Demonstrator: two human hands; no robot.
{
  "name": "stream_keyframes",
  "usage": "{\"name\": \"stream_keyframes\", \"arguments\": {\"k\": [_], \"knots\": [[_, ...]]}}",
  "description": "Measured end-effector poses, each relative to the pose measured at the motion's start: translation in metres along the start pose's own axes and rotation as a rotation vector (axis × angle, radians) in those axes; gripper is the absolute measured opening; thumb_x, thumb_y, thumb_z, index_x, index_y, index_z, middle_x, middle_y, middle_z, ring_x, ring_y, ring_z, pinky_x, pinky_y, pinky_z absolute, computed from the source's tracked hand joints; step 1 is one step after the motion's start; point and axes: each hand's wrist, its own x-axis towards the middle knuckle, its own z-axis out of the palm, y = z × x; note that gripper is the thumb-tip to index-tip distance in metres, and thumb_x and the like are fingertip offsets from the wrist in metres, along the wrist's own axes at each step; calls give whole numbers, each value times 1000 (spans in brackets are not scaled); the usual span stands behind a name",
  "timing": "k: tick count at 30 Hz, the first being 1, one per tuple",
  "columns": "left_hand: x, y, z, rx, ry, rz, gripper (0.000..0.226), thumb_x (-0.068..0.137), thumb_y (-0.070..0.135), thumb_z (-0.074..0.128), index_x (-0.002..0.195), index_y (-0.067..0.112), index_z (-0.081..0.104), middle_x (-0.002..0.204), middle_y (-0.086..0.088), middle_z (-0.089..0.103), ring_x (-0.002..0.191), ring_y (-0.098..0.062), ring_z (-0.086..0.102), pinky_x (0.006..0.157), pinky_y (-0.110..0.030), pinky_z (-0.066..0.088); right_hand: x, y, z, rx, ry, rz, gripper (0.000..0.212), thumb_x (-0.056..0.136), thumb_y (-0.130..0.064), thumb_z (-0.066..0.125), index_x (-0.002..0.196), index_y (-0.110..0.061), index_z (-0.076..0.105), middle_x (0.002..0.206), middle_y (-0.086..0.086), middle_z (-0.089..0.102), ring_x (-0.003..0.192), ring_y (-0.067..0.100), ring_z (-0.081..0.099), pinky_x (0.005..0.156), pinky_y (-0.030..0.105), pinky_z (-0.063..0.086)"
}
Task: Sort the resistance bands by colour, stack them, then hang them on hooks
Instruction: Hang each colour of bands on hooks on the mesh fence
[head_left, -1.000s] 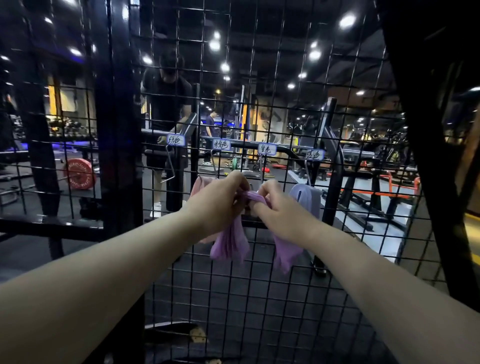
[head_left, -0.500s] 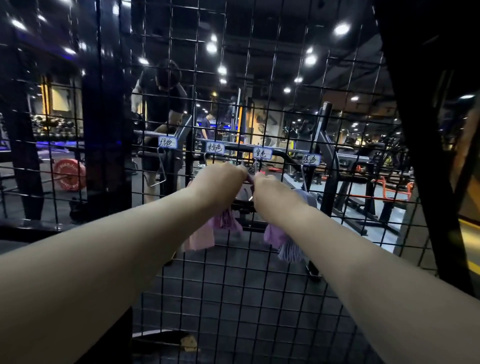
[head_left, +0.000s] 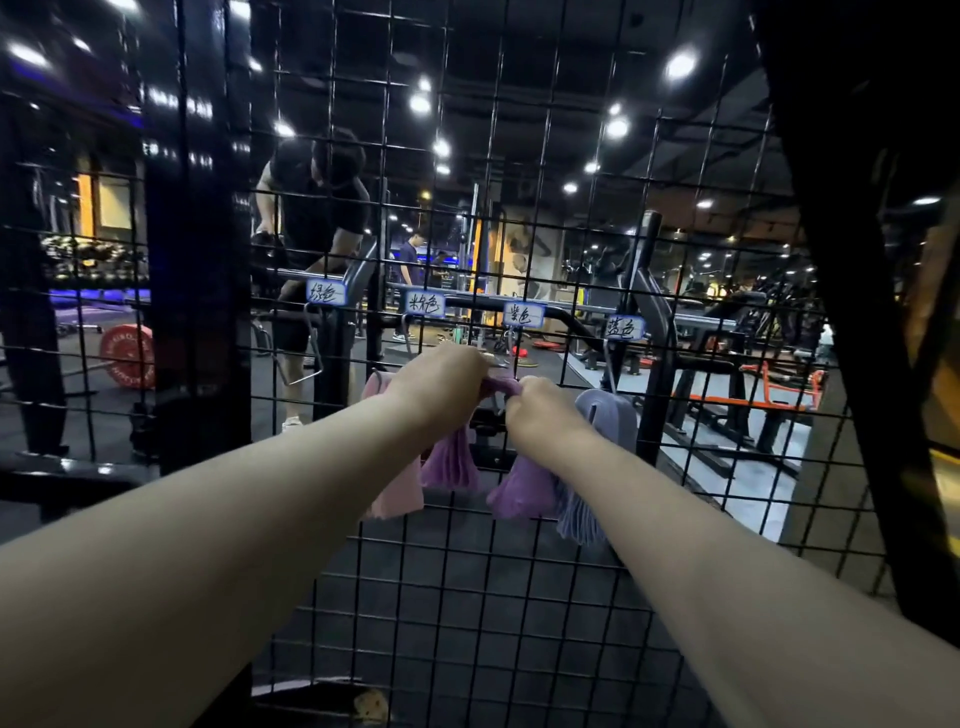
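Both hands are raised to a black wire grid panel (head_left: 519, 597), close together. The left hand (head_left: 441, 384) is curled round one end of a bundle of purple resistance bands (head_left: 501, 385), and the right hand (head_left: 545, 415) grips the same bundle just beside it, so a short stretch of purple spans the gap between the two fists. Below each hand the loose purple ends hang down in folds. The bundle sits directly under the white label reading 紫色 (head_left: 523, 314), above and between the hands; whether it rests on a hook cannot be told.

Just outside the left hand, pink resistance bands (head_left: 397, 488) hang from the grid, under the 粉色 label (head_left: 425, 303). Just outside the right hand, pale blue resistance bands (head_left: 608, 415) hang under the 蓝色 label (head_left: 625, 328). Further out past the left hand, a bare wire hook (head_left: 306, 358) hangs under the 绿色 label (head_left: 326, 292).

Behind the grid, beyond the left hand, a person in a black shirt (head_left: 317, 208) bends forward near a red weight plate (head_left: 127, 356).
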Motion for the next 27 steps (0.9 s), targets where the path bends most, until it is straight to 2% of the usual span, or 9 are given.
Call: {"name": "stream_keyframes", "arguments": {"k": [4, 8, 11, 15, 18, 22, 24, 27], "knots": [[-3, 4, 3, -21, -3, -1, 22, 97, 29, 55, 102, 13, 70, 89, -13, 68, 83, -33, 65, 65, -36, 47, 1, 3, 5, 16, 33, 24, 18, 101, -15, 38, 108, -8, 53, 96, 12, 54, 85, 30, 51, 62, 31, 34], [-3, 2, 13, -76, -34, -34, 22, 95, 29, 58, 101, 16, 75, 89, -12, 70, 83, -32, 66, 70, -35, 51, 0, 9, 14, 113, 56, 51, 27, 99, -14, 38, 119, -9, 56, 109, 11, 61, 93, 31, 56, 73, 33, 43], [-8, 2, 20, -117, -20, -12, 19, 94, 22, 58, 95, 14, 75, 87, -12, 72, 82, -31, 68, 72, -39, 54, -3, 12, 21, 140, 101, 53, 25, 100, -17, 36, 113, -8, 55, 113, 17, 62, 94, 32, 56, 74, 34, 43], [-18, 4, 30, -200, 51, -25, 15, 94, 16, 57, 92, 15, 72, 85, -7, 73, 74, -24, 66, 63, -31, 46, -8, 16, 28, 144, 141, 32, 24, 103, -21, 33, 107, -9, 53, 110, 17, 62, 90, 31, 53, 72, 33, 37], [-26, 5, 38, -279, 91, -78, 15, 96, 19, 53, 98, 12, 67, 88, -10, 72, 79, -29, 67, 66, -37, 53, -10, 15, 31, 163, 134, 17, 26, 104, -23, 32, 110, -11, 54, 106, 14, 61, 86, 28, 50, 71, 33, 37], [-40, 8, 48, -299, 26, -121, 13, 92, 16, 52, 98, 8, 60, 91, -13, 71, 84, -32, 67, 66, -38, 53, -10, 14, 31, 142, 129, 22, 23, 103, -20, 34, 110, -10, 53, 103, 11, 57, 85, 26, 47, 69, 31, 33], [-42, 10, 51, -287, -2, -114, 10, 93, 13, 52, 97, 8, 60, 90, -13, 71, 84, -33, 68, 65, -39, 53, -9, 13, 33, 137, 137, 27, 26, 103, -21, 33, 112, -8, 54, 110, 16, 60, 87, 28, 49, 70, 31, 33], [-35, 11, 48, -263, 19, -129, 7, 94, 14, 50, 92, 11, 56, 93, -14, 70, 87, -35, 67, 62, -35, 44, -9, 13, 37, 113, 165, 31, 27, 103, -20, 34, 113, -4, 53, 115, 20, 62, 101, 36, 58, 72, 33, 34]]}}
